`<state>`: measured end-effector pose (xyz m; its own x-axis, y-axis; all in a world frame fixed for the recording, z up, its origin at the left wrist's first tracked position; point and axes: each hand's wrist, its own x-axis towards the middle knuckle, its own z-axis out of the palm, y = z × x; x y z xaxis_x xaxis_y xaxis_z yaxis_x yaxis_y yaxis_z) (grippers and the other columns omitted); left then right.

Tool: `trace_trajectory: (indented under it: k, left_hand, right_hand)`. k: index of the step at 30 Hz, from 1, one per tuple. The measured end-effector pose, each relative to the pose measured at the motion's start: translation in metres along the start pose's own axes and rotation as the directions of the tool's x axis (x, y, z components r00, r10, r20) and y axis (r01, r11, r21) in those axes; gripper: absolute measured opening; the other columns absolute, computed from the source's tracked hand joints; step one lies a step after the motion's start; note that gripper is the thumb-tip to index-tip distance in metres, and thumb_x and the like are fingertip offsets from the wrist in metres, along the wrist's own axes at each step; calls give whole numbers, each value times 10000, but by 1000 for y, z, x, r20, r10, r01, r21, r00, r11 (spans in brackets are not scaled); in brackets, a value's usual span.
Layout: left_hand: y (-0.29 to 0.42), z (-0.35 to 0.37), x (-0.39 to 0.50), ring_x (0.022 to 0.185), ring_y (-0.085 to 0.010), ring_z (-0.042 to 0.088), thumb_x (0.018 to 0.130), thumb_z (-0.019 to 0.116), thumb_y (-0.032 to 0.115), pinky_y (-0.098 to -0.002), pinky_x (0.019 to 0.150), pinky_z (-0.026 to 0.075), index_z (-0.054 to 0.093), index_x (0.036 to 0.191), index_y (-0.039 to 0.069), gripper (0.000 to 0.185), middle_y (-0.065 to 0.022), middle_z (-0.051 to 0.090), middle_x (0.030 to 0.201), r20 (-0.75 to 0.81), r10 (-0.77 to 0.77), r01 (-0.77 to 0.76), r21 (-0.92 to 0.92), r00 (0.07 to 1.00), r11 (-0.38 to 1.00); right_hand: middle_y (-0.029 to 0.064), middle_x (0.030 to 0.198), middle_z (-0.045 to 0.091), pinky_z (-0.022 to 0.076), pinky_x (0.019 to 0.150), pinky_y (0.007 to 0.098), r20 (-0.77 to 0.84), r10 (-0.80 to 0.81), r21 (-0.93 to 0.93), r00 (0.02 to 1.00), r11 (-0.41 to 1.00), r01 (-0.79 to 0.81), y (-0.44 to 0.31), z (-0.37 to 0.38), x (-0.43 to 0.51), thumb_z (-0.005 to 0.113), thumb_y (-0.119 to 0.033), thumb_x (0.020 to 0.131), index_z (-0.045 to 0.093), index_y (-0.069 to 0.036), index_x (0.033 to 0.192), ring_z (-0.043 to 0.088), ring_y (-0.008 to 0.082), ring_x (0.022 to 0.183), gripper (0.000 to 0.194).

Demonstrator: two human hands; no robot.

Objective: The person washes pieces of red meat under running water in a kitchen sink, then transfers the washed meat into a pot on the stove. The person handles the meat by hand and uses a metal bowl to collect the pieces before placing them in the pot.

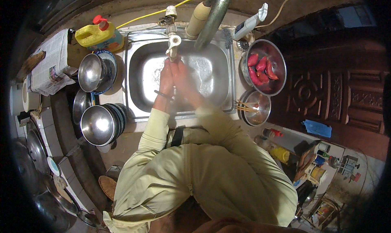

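Both of my hands are together under the spout of a tap (pixel 173 43), over a stainless steel sink (pixel 220 65). My left hand (pixel 166 75) has a dark band around its wrist. Close against it on the right is my right hand (pixel 180 72), slightly blurred. The fingertips are partly hidden below the spout, so whether anything small lies between the palms cannot be seen. Wet, bright patches show on the sink's floor.
Right of the sink, a metal bowl (pixel 278 59) holds several red sweet potatoes (pixel 261 63); chopsticks (pixel 246 106) rest on bowls below it. Stacked steel bowls (pixel 97 126) and a yellow jug (pixel 94 37) stand left. A thick pipe (pixel 215 22) leans over the sink's back edge.
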<state>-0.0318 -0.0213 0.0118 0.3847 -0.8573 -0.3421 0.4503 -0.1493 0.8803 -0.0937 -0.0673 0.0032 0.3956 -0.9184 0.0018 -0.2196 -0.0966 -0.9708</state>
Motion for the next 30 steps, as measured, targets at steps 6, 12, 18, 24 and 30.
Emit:
trace_trajectory:
  k: [6,12,18,24,30]
  left_hand:
    - [8,5,-14,398,-65,371,996,335,548,-242,370,262,547,929,97,503,13,528,643,12,-174,174,-144,985,974]
    - [-23,-25,6,1015,-165,555,1027,341,449,-283,849,477,498,1220,108,422,-49,560,1114,115,21,66,-699,993,712]
    - [18,1,-12,484,-98,449,990,341,558,-235,423,331,529,1069,133,471,-13,564,725,129,-222,254,-376,967,891]
    - [-12,-10,8,496,-93,443,970,322,614,-247,448,341,589,882,70,612,-17,550,698,-174,-198,226,162,965,961]
    - [-18,-3,4,747,-137,570,1015,364,449,-312,626,457,543,990,46,442,-58,598,818,-121,318,-193,580,940,791]
  right_hand:
    - [171,968,679,516,829,377,311,388,372,867,790,-487,-33,-21,34,527,-114,924,575,51,1069,662,251,910,224]
    - [148,1015,671,493,845,383,-27,-122,-50,992,991,121,-29,11,5,466,-210,948,592,4,1108,644,260,954,295]
    - [161,1060,664,505,837,361,135,386,131,912,906,-403,-1,-25,24,509,-196,910,590,46,1082,640,226,940,308]
    - [175,806,699,511,672,389,-10,137,17,990,990,-137,-11,-17,24,596,-154,830,688,14,907,677,276,734,207]
    - [208,827,663,488,701,436,-10,-15,-106,1000,994,14,-30,-3,10,594,-237,861,657,0,978,638,386,766,272]
